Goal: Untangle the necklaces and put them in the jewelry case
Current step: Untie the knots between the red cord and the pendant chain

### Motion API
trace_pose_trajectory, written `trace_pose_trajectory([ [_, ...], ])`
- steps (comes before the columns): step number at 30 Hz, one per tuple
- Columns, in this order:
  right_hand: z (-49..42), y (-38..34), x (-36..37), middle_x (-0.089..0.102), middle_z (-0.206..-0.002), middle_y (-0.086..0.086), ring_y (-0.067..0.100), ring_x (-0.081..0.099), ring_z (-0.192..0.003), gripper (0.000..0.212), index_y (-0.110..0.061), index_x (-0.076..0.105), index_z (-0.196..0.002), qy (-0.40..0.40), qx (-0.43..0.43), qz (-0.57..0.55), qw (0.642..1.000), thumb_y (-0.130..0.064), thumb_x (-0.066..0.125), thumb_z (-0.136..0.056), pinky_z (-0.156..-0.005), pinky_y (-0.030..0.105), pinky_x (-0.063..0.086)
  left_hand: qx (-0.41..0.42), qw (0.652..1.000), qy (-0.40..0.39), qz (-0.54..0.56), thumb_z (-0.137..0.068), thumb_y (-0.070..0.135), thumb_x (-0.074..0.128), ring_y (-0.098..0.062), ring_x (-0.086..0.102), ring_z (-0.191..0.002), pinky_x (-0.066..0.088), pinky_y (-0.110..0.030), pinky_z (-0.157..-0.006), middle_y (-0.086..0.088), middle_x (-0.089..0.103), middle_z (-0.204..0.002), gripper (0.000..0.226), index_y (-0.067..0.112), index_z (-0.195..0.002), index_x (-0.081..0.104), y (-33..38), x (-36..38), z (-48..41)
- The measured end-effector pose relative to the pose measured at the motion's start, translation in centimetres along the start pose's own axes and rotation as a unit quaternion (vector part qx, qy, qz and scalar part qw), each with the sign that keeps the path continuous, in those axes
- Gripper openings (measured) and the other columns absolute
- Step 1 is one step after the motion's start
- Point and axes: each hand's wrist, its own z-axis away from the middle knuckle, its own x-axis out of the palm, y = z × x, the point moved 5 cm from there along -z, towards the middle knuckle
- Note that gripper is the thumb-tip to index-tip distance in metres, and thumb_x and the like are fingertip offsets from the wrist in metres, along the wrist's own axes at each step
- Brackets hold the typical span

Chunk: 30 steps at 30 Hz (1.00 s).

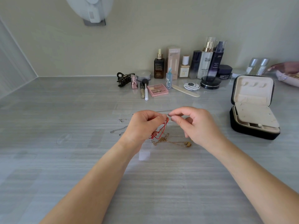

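Both hands are working at the centre of the frame, raised just over the counter (64,126). The left hand (142,125) is pinching the red cord (159,132) between curled fingers and thumb. The right hand (197,125) is pinching a small silvery piece (169,119) at the top of the tangle, its other fingers loosely bent. The fingertips of the two hands are almost meeting there.

The cord is hanging from the left hand down to the counter, where its lower loops are lying against a gold chain (174,141). That chain is trailing towards the lower right and passing under the right hand. A silver chain (119,129) is lying to the left, and the left hand is hiding its near end, so I cannot tell how it joins the tangle.

The case (252,133) is sitting well apart at the right of the frame, its lid standing open and its pale lining showing.

Beyond the hands, a row of cosmetics is standing along the wall: a hair claw (123,78), a brush (146,89), a pink palette (157,90), a nail file (185,92), a black jar (210,82) and several tall bottles (206,62). A pink dish (288,73) is showing at the right edge, behind the case
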Motion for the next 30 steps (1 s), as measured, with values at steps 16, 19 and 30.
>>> trace_pose_trajectory([
  [16,-0.1,0.3,-0.1,0.059,-0.067,-0.014,0.009,0.041,-0.04,0.015,-0.025,0.062,-0.069,0.058,0.027,-0.053,0.997,-0.012,0.063,-0.078,-0.045,0.011,0.031,0.009,0.999,0.015,-0.028,-0.087,0.021,0.062,-0.004,0.038,-0.042,0.033,-0.014,-0.04,0.015,0.044,-0.038,0.017,0.017,-0.071,0.066,0.2,-0.5,-0.1],
  [19,-0.2,0.4,-0.5,0.058,-0.066,-0.011,0.007,0.042,-0.039,0.018,-0.023,0.061,-0.069,0.053,0.073,-0.119,0.989,-0.009,0.061,-0.08,-0.043,0.016,0.034,-0.001,0.999,0.027,-0.027,-0.086,0.024,0.063,-0.007,0.035,-0.045,0.028,-0.016,-0.039,0.013,0.042,-0.042,0.018,0.02,-0.068,0.066,0.1,-0.8,-0.2],
  [30,-0.4,1.1,-0.2,0.064,-0.07,-0.001,0.01,0.036,-0.037,0.025,-0.013,0.052,-0.068,0.031,0.212,-0.361,0.908,0.002,0.043,-0.086,-0.038,0.017,0.018,-0.004,0.999,0.006,-0.033,-0.089,0.023,0.059,-0.003,0.03,-0.036,0.026,-0.021,-0.045,0.012,0.039,-0.043,0.019,0.017,-0.073,0.067,-0.1,-0.3,-0.1],
])
